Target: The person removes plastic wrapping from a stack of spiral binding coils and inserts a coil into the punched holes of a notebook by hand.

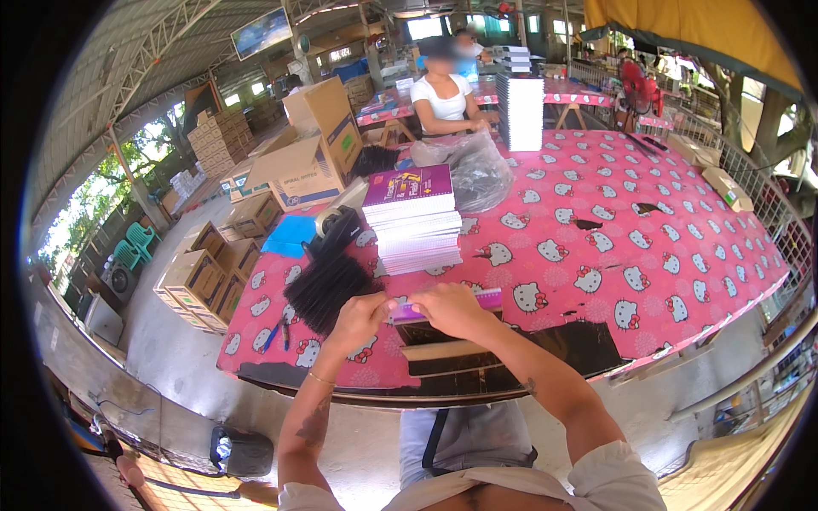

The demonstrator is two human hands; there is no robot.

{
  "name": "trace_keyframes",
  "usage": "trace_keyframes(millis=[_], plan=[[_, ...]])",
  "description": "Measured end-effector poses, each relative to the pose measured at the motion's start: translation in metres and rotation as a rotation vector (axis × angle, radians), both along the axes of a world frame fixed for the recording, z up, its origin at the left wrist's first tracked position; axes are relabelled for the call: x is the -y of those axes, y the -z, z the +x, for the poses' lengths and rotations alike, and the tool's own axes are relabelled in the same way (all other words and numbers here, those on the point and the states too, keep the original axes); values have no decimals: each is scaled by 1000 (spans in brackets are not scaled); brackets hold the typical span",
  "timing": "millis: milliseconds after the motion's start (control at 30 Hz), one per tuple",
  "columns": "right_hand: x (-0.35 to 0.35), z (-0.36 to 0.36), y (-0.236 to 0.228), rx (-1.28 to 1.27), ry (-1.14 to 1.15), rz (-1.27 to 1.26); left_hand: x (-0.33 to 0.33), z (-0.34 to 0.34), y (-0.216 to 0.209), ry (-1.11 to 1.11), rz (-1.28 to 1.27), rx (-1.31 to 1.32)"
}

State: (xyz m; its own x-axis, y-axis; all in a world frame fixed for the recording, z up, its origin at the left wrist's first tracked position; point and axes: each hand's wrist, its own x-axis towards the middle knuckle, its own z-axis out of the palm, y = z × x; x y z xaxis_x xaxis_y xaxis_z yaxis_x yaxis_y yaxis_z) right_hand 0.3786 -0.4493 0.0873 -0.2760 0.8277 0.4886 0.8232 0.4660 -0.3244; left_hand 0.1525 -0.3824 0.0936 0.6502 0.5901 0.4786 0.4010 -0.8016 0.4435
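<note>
Close to the table's near edge, my left hand and my right hand are both closed on a purple-covered book, seen nearly edge-on. My left fingers pinch its left end; the right hand lies over its middle. Beneath it on the table is a dark wooden block or jig. Just beyond my hands rises a stack of purple-covered books with white page edges. Left of the stack, near my left hand, lies a bundle of thin black rods or coils.
A tape dispenser and blue sheet lie left of the books. Behind them are a clear plastic bag, a tall white stack and a seated person. Cartons stand left; pens lie near the table's left corner.
</note>
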Motion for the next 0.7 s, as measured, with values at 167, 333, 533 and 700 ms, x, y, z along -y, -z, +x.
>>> trace_keyframes(millis=[167,333,533,700], plan=[[8,-4,-4,9,14,-27,-3,0,-6,81,52,17],[4,0,-2,-3,10,-94,0,4,-7,37,-40,-69],[4,1,-7,26,22,-118,45,44,23,-440,537,-285],[1,-8,-2,20,30,-89,71,24,78,-398,274,-192]])
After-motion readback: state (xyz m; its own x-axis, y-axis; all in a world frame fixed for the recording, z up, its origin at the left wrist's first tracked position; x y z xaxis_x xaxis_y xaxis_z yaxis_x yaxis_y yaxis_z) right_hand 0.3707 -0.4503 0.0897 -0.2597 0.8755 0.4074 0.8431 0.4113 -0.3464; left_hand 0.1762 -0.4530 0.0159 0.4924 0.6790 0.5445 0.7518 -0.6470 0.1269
